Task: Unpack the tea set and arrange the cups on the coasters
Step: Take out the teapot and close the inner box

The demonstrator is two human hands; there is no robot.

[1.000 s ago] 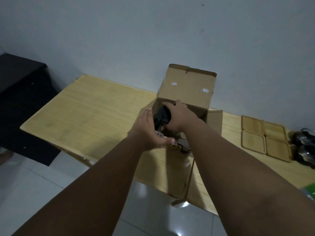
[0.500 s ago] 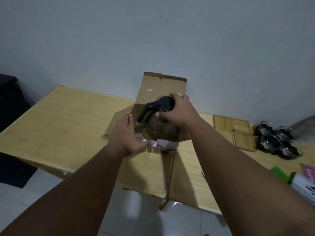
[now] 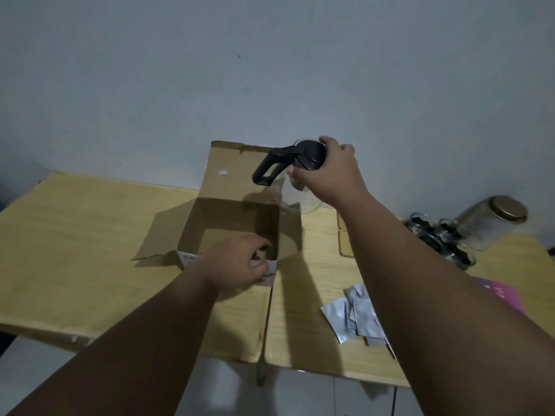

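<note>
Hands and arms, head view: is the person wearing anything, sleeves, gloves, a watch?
Nothing worn shows. The left hand and right hand are bare, with no gloves, rings or watch. The left forearm and right forearm are bare to the frame edge, no sleeves. Dim light hides fine marks.

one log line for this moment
phase: unpacking | right hand: holds teapot clear of box | left hand: grips box rim | cups: on table

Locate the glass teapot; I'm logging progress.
Head view, right of centre: the black-lidded glass teapot is in the right hand, above the far right corner of the brown cardboard box.
</note>
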